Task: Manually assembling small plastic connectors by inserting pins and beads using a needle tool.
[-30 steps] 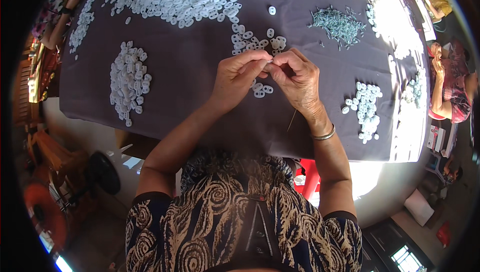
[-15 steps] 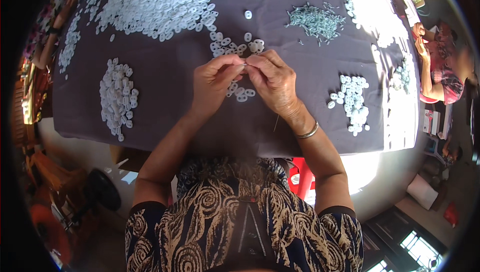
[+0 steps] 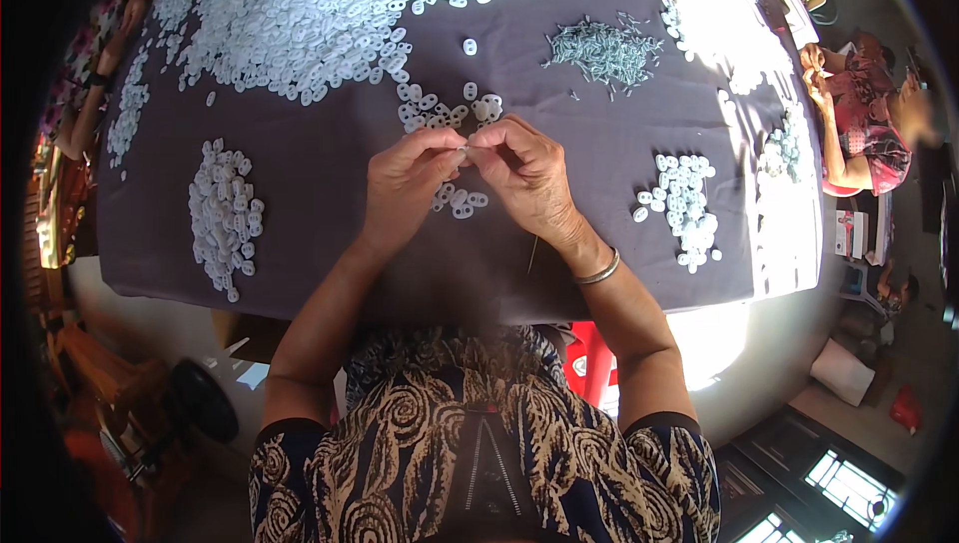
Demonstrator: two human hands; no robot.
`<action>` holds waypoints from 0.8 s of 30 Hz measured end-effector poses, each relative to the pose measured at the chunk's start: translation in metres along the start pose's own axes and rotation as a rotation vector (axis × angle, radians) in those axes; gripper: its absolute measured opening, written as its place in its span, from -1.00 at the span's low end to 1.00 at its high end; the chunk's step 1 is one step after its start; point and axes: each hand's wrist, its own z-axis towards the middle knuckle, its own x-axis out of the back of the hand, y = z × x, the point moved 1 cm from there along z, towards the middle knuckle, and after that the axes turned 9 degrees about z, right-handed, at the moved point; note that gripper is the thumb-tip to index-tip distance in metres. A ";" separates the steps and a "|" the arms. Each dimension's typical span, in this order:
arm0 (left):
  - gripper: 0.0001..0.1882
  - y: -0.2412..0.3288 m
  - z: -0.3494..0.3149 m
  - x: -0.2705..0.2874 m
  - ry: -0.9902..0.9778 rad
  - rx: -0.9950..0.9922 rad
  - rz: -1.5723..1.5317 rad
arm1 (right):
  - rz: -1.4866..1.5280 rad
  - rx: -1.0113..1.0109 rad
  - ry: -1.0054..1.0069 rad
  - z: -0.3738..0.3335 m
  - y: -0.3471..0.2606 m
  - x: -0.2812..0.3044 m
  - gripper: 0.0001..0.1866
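My left hand (image 3: 405, 178) and my right hand (image 3: 529, 171) meet fingertip to fingertip over the table. Each is closed in a pinch on something tiny and pale, too small to name. Right behind my fingers lies a loose cluster of small white oval pieces with two holes (image 3: 428, 101). More of these white pieces (image 3: 462, 205) lie just below my fingers, partly hidden by my hands. A thin line like a wire or thread (image 3: 532, 253) shows beside my right wrist, which wears a bangle (image 3: 599, 266).
A dark cloth covers the table (image 3: 330, 163). A large spread of white pieces (image 3: 290, 13) fills the far left. Smaller white heaps lie left (image 3: 222, 213) and right (image 3: 684, 203). A pile of small greenish-grey pins (image 3: 604, 53) sits far right. Other people (image 3: 864, 113) sit at both sides.
The whole view has shifted slightly, so the table and piles appear a little lower and further left. My hands stay pinched together at the same spot over the cluster.
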 end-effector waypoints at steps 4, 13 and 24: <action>-0.85 0.000 0.000 0.000 -0.046 -0.037 0.019 | 0.184 -0.027 0.010 -0.001 0.002 -0.001 -0.94; -0.85 -0.001 0.002 0.013 0.020 0.066 -0.013 | -0.099 -0.067 0.025 0.015 -0.003 0.038 -0.84; -0.90 -0.006 0.010 0.024 0.142 0.079 0.001 | -1.039 -0.271 0.260 0.053 0.043 0.167 -0.61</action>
